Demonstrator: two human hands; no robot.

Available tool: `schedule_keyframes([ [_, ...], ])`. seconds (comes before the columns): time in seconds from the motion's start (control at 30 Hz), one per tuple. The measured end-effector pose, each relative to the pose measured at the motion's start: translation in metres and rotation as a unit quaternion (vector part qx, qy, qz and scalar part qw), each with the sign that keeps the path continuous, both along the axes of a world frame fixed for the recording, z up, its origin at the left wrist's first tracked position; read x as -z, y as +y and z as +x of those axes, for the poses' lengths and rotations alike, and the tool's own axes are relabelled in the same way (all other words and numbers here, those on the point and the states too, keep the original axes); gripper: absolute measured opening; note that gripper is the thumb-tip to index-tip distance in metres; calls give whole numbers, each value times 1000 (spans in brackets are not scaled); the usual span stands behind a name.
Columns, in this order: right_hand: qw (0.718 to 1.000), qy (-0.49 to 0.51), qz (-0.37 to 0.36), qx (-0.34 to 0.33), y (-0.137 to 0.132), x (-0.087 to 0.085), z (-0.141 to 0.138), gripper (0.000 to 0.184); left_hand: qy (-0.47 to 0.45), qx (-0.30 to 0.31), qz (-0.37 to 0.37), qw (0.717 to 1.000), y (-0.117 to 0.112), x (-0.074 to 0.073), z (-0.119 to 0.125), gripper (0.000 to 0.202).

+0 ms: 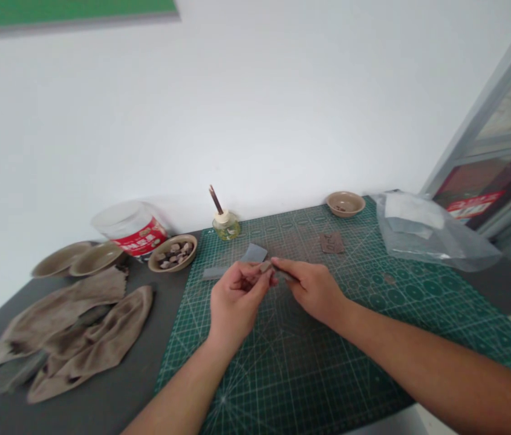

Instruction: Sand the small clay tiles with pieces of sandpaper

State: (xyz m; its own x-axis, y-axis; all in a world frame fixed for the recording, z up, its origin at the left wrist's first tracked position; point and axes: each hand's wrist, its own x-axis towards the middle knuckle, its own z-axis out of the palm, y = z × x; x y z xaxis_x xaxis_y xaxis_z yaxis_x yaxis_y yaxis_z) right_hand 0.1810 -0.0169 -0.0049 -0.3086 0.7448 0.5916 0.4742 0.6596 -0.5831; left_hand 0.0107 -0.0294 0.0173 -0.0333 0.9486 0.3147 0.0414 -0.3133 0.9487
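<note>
My left hand (236, 300) and my right hand (312, 286) meet above the green cutting mat (328, 338). The left fingers pinch a small tan piece (266, 266). The right fingers are closed on a thin grey strip or tool (285, 273) that touches that piece. Just behind the hands a grey sheet of sandpaper (254, 252) and a narrow grey strip (213, 273) lie flat on the mat.
A small glass bottle with a brush (225, 223) stands at the mat's far edge. A bowl of small stones (173, 253), two empty bowls (78, 258), a plastic tub (130, 228) and stained cloths (74, 329) lie left. Another bowl (345, 203), a brown patch (332, 242) and plastic bags (423, 232) are right.
</note>
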Motion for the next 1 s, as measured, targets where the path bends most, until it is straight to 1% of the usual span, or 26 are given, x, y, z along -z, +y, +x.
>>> schedule_keyframes([
  [0.07,999,21,-30,19,4,0,1,43,-8,0,17,1000,1,0,0,17],
  [0.13,998,42,-39,30,6,0,1,42,-10,6,24,1000,4,0,-1,19],
  [0.23,997,58,-41,41,5,-2,1,41,-14,41,-27,999,8,2,-1,19],
  [0.33,996,62,-39,41,4,-2,2,41,-44,79,-78,993,11,2,0,19],
  [0.4,996,64,-37,42,3,-2,3,41,-61,95,-84,990,11,2,0,20],
  [0.63,995,79,-33,50,3,-2,1,41,-57,115,-99,987,13,5,-1,29],
  [0.67,995,78,-30,49,2,-2,1,41,-50,117,-105,986,13,6,-1,28],
  [0.8,997,62,-11,33,-1,-2,0,41,4,102,-111,989,15,10,-3,18],
  [0.9,999,37,25,-3,-3,-1,-2,44,73,63,-82,992,16,11,-5,14],
  [1.0,998,-3,53,-32,-4,1,-3,48,138,28,-48,989,15,11,-8,10],
])
